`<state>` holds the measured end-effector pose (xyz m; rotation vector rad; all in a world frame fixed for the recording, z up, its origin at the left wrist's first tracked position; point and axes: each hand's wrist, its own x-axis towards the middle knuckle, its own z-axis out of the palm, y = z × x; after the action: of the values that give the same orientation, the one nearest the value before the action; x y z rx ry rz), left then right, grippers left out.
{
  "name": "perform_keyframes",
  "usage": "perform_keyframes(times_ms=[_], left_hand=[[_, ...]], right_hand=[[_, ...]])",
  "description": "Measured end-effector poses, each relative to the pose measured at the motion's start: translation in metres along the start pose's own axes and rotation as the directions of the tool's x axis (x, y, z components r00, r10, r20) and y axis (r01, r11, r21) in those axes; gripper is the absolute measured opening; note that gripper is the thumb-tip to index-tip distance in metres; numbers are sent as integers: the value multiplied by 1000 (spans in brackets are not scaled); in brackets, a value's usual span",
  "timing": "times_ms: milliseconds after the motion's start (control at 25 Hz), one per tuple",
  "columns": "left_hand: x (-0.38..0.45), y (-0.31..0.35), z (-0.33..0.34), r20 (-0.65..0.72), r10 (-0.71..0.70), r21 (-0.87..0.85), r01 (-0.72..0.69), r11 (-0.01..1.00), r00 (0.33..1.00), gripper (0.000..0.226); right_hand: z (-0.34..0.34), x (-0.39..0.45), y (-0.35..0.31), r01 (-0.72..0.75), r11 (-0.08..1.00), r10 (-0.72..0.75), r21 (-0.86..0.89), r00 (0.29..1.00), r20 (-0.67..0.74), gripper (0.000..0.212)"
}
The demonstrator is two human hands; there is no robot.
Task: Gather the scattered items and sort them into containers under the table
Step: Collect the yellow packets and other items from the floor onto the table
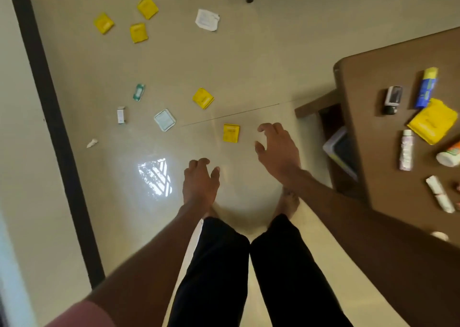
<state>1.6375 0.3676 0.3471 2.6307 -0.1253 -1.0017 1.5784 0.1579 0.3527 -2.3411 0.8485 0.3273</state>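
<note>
Packets and small boxes lie scattered over the floor (249,60), none yet gathered. Nearest is a yellow packet (231,133), flat on the tile at about 9 o'clock from the right hand (278,150), near it but not touching. That hand reaches down with fingers spread and curved, holding nothing. The left hand (200,181) hangs lower, at 7 o'clock from the packet, fingers loosely bent and also holding nothing.

Further out, a second yellow packet (203,98) sits at 11 o'clock from the first, a white-framed packet (164,119) at 9 o'clock, and a green sachet (138,92) and small white box (121,115) beyond that. Three more yellow packets (124,20) and a white pouch (207,19) lie far off toward 11 and 12 o'clock.

A container (342,150) shows under the table (368,117) at 3 o'clock, only partly visible; how many there are cannot be told.

Risks, as I judge them: the packet lies thin and flat on glossy tile, so fingertips may slide it away rather than lift it. Tiny pieces near the dark strip (47,102) could be overlooked. With the container half hidden by the table edge, a dropped item could miss or land in the wrong one.
</note>
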Motion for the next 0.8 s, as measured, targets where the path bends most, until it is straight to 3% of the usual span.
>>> perform_keyframes(times_ms=[240, 440, 600, 800], left_hand=[[165, -107, 41, 0, 48, 89, -48, 995, 999, 54], [293, -199, 83, -37, 55, 187, -47, 981, 998, 60], [364, -224, 99, -87, 42, 232, -21, 972, 995, 72], [407, -221, 116, -214, 15, 267, 43, 963, 977, 60]], right_hand=[[170, 87, 10, -79, 996, 84, -49, 990, 110, 53], [300, 148, 44, -82, 979, 106, -188, 987, 121, 62], [352, 182, 77, -32, 958, 72, -286, 989, 129, 75], [370, 196, 96, 55, 959, -44, -277, 998, 48, 63]])
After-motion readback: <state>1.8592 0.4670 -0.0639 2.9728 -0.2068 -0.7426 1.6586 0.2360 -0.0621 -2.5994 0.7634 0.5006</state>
